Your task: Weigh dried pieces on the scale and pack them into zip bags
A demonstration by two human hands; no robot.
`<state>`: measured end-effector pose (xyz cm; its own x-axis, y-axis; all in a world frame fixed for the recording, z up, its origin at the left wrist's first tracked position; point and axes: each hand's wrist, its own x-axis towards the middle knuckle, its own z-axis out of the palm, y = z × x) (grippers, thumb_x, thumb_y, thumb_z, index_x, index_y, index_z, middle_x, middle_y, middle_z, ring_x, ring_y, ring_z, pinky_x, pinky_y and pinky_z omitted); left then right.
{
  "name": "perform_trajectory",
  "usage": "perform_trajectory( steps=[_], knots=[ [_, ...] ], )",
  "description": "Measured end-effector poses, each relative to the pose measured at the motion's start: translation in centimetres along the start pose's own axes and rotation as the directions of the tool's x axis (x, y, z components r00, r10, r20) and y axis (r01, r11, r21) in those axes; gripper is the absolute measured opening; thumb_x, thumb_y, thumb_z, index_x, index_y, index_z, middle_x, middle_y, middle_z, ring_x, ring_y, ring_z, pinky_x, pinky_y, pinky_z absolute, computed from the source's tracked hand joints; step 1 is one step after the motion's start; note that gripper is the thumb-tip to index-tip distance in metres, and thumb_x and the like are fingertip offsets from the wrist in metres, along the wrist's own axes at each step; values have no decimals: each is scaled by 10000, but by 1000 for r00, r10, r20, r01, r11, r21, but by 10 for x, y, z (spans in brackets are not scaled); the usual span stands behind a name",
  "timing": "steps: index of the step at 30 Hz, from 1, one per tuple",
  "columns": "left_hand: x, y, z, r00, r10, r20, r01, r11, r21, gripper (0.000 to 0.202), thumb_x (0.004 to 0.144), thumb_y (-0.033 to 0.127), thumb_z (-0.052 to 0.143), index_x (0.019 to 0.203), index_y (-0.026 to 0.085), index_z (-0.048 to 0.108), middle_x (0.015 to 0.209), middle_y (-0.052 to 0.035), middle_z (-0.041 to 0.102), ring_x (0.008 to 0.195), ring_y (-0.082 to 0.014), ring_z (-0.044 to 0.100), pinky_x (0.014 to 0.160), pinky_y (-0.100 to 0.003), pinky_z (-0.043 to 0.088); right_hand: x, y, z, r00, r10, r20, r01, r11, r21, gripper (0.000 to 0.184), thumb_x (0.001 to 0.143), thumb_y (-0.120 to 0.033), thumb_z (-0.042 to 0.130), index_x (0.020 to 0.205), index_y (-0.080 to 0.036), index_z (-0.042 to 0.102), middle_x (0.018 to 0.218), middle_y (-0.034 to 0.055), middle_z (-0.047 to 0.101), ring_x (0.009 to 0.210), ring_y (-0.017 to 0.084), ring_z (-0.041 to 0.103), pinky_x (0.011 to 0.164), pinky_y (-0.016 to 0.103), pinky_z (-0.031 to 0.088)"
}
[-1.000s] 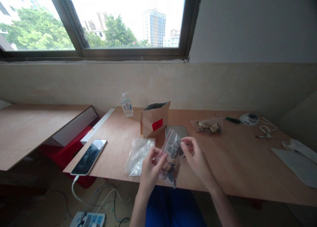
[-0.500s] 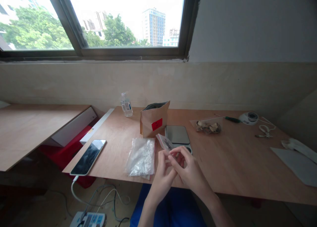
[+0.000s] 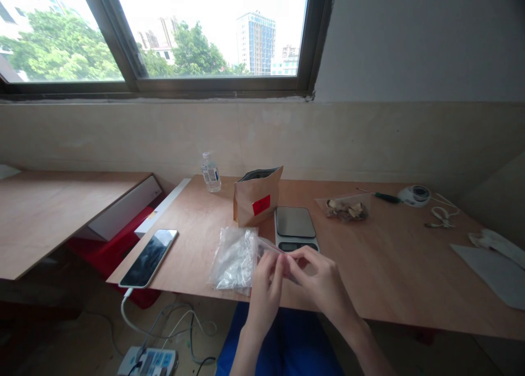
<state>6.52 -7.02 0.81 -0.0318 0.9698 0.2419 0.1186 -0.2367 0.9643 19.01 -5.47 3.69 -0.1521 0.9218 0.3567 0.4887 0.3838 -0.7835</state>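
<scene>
Phone (image 3: 149, 258) at left, bottle (image 3: 211, 175) behind, green-handled screwdriver (image 3: 388, 198) beside camera (image 3: 413, 196)

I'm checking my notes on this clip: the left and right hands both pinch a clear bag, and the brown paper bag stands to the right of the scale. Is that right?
One slip: the brown paper bag stands to the left of the scale, as the head view shows. The left hand and right hand do pinch a clear bag.

Left hand (image 3: 267, 280) and right hand (image 3: 323, 275) have met at the zip bag (image 3: 266, 246), uncovering the scale (image 3: 295, 223).
</scene>
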Motion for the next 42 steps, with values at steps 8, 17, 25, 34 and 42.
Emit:
perform_trajectory(
  steps=[8,17,25,34,42],
  knots=[
    [-4,1,-8,999,-26,-34,25,999,-40,345,874,399,433,604,185,430,640,2,448,638,-129,453,618,-239,356,25,12,-44,919,164,-359,-91,973,212,221,797,-407,577,765,-191,543,658,15,602,585,148,588,534,246,482],
    [-2,-36,13,986,-165,24,153,836,-527,609,821,613,377,1277,213,429,1259,-123,520,1147,-246,503,961,-411,391,35,-14,-30,982,168,-90,-116,901,418,245,814,-417,564,815,-172,575,649,-3,587,486,98,534,476,222,481],
    [-5,-34,7,968,-174,-178,139,971,-192,596,877,531,336,1382,215,313,1414,-90,388,1368,-210,218,1124,-390,159,28,-35,-21,986,-166,-7,166,986,32,91,858,-280,512,863,-218,578,828,21,606,745,148,597,692,264,501],
    [-4,-47,-1,987,-71,-144,59,994,-88,568,893,512,294,1361,200,376,1407,-99,409,1356,-239,247,1118,-416,157,35,-29,-3,931,-138,339,145,989,4,318,805,-152,479,1094,-245,576,1129,43,597,1149,224,505,1010,394,373],
    [2,-43,-8,978,-102,-184,64,977,-201,534,882,497,356,1354,249,396,1429,-50,387,1364,-231,226,1122,-393,155,51,-28,-3,876,10,483,-137,964,227,235,762,-125,529,954,-210,636,986,27,649,928,184,607,815,297,479]
  ],
)
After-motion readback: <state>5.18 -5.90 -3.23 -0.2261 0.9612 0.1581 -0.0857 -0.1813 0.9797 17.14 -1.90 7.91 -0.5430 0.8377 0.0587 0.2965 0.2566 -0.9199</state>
